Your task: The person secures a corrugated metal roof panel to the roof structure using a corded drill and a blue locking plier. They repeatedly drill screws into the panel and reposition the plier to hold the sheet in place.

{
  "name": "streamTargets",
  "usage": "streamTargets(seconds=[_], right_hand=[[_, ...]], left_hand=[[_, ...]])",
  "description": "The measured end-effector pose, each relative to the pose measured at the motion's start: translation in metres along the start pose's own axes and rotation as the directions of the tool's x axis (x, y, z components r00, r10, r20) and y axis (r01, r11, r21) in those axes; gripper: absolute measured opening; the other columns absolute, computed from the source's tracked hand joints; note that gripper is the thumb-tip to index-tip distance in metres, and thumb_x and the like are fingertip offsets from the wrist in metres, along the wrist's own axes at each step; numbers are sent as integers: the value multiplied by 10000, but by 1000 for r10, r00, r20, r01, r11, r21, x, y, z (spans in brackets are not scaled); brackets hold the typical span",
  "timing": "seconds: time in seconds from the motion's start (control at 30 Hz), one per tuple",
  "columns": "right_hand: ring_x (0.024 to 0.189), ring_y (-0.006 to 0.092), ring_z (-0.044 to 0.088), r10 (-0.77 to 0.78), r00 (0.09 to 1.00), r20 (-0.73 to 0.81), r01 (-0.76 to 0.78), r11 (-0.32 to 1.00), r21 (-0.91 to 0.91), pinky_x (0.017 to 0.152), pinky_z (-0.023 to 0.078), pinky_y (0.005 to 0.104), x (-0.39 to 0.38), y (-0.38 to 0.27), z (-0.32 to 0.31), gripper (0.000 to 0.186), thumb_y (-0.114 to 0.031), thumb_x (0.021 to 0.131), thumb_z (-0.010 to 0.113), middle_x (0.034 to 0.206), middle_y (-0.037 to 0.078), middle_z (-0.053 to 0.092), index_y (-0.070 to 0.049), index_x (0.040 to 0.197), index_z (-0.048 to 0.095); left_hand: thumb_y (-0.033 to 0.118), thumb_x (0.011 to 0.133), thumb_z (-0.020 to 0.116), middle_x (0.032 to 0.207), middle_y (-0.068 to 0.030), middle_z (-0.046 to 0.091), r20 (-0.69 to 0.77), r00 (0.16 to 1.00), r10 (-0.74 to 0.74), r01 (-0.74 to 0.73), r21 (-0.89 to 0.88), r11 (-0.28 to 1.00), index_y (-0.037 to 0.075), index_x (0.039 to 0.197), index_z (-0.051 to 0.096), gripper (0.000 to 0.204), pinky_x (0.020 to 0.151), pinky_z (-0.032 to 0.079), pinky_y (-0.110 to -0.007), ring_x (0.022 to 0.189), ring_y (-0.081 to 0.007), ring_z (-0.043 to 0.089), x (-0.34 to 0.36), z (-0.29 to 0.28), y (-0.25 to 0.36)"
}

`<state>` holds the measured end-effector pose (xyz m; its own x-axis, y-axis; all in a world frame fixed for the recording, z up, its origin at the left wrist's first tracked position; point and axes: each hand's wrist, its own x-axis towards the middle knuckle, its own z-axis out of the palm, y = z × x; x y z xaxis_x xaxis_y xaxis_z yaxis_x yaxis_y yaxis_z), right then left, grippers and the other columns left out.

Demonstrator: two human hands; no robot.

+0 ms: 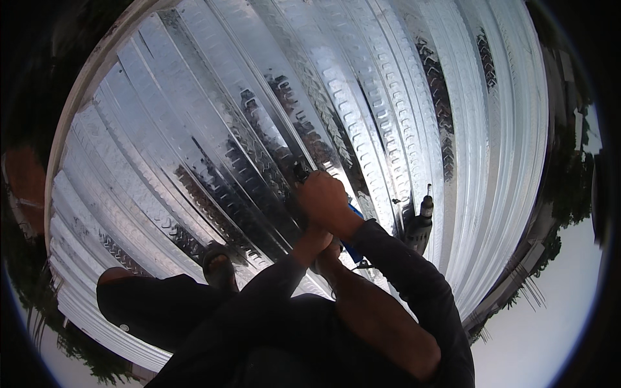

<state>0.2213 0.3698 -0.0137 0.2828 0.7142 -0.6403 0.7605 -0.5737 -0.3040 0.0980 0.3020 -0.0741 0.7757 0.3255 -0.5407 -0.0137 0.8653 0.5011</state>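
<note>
Bright metal under dark cloth

Ribbed sheet-metal decking (213, 136) is gleaming glossy, its embossed ridges looking rough; matt dark cloth sleeves (414, 278) are showing soft; the drill (419, 226) is looking dull grey metal.

You're on ribbed metal decking (213, 116), shiny, with embossed ridges running 11 to 5 o'clock across the view. A drill (420, 223) stands on it at 3 o'clock. Your sandalled foot (218, 265) rests on it at 7 o'clock, with your knee (116, 278) further left.
</note>
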Motion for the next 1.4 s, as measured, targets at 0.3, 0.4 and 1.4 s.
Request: streamTargets(seconds=[0.3, 0.4, 1.4], right_hand=[[625, 332, 708, 27, 999, 31, -25, 998, -66, 487, 562, 441, -85, -6, -25, 581, -198, 907, 672, 913, 249, 670, 85, 1380, 488], [603, 303, 698, -35, 999, 0, 35, 996, -85, 466, 552, 431, -86, -4, -20, 580, -162, 897, 674, 931, 215, 678, 49, 1407, 496], [842, 382, 663, -165, 869, -467, 176, 984, -20, 666, 513, 496, -45, 88, 62, 511, -440, 886, 748, 866, 150, 630, -1, 1132, 657]], left_hand=[[399, 1036, 494, 1296, -105, 602, -114, 943, -311, 157, -674, 722, 113, 1372, 549, 444, 1057, 440, -454, 1296, -291, 542, 8, 6, -8], [442, 1044, 476, 1271, -92, 607, -115, 937, -329, 158, -701, 695, 128, 1360, 551, 453, 1039, 455, -450, 1281, -272, 551, 9, 8, -12], [531, 1082, 407, 953, 39, 607, -181, 876, -447, 176, -742, 647, 234, 1054, 617, 365, 816, 488, -313, 869, -111, 584, 23, 4, -55]])
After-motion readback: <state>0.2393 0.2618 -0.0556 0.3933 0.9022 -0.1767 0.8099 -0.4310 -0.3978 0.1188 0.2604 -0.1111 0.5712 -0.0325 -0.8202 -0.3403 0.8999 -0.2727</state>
